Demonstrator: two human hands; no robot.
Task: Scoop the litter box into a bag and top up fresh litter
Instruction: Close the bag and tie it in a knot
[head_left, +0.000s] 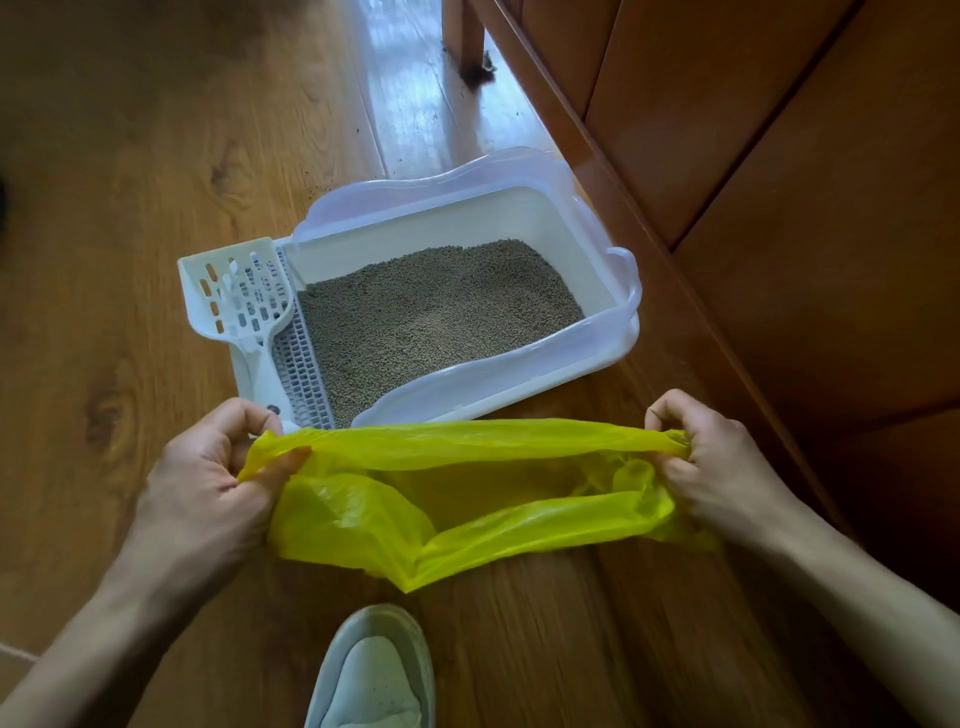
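Stretching between both hands, the yellow plastic bag (467, 499) hangs open; left hand (208, 483) and right hand (722, 467) fingers clamp its rim, just before the litter box (519, 208).

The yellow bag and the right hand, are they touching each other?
Touching. The head view shows the right hand with its fingers curled round one end of the yellow bag, gripping it.

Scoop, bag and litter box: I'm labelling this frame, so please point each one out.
scoop (244, 296), head view, on its slotted blade.
yellow bag (363, 514), head view, on its near side.
litter box (519, 208), head view, on its far inner wall.
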